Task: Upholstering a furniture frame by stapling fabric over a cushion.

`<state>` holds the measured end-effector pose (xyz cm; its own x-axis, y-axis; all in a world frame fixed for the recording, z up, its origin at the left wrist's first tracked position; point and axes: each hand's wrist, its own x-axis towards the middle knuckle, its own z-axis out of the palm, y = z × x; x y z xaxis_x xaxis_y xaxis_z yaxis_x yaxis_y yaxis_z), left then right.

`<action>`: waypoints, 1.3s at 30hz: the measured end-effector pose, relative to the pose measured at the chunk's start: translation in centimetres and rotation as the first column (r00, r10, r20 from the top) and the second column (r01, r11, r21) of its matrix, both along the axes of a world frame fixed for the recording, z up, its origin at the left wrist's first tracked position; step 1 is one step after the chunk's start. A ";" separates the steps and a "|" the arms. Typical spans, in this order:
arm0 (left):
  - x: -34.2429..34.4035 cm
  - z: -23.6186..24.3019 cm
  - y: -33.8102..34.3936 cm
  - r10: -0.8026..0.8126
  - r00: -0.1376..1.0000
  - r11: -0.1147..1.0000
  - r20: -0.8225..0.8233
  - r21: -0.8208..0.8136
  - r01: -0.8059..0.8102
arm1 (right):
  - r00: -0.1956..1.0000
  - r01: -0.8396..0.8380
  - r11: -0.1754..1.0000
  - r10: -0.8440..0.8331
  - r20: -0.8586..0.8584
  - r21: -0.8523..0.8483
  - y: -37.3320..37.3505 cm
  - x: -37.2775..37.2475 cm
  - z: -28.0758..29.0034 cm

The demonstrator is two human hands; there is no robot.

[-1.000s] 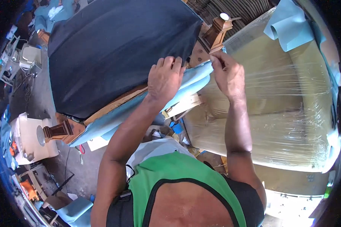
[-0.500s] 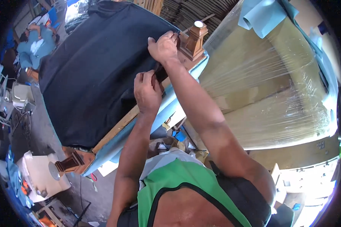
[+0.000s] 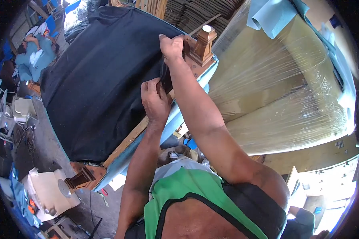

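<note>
Black cloth covers the underside of an upturned piece of furniture with light blue upholstery along its side. My right hand grips the cloth's edge close to a brown wooden leg at the far right corner. Nearer to me, my left hand has its fingers curled on the same edge, above a bare wooden rail. Between my hands the cloth's edge is raised in a dark fold. Another wooden leg sticks out at the near left corner. My fingertips are partly hidden.
On the right stands a large plastic-wrapped piece with light blue fabric on top. A person in blue sits at far left; another person is at lower right. An opened cardboard box lies at lower left.
My right hand has turned slightly and drawn a little back from the leg's base. More of the dark fold shows between my hands. My left hand is almost where it was.
</note>
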<state>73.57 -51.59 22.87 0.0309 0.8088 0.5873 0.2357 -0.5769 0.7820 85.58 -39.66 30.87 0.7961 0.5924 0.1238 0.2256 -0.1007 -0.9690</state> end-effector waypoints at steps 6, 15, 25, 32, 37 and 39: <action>0.1 -0.1 -0.6 0.014 0.999 0.996 -0.049 0.088 -0.010 | 0.784 -0.106 0.864 0.377 0.492 -0.493 -5.6 0.4 2.1; -0.4 0.2 -1.4 -0.009 0.999 0.994 -0.054 0.104 0.014 | 0.455 -0.652 0.757 0.345 0.821 0.043 -19.4 4.6 21.6; 0.5 0.8 -0.9 0.098 0.993 0.995 -0.067 0.039 -0.095 | 0.252 -0.717 0.432 0.892 0.375 -0.547 0.1 22.3 11.6; 0.9 1.4 0.2 0.284 0.956 0.952 -0.067 -0.102 -0.290 | -0.108 -0.613 -0.047 0.994 0.024 -0.789 8.1 19.2 9.1; 0.9 1.0 1.2 0.343 0.939 0.925 -0.032 -0.163 -0.343 | -0.171 -0.558 -0.220 0.974 -0.149 -0.800 10.3 18.1 9.3; 0.9 1.1 1.3 0.357 0.934 0.919 -0.022 -0.167 -0.356 | -0.191 -0.473 -0.252 0.965 -0.181 -0.844 10.8 17.5 9.2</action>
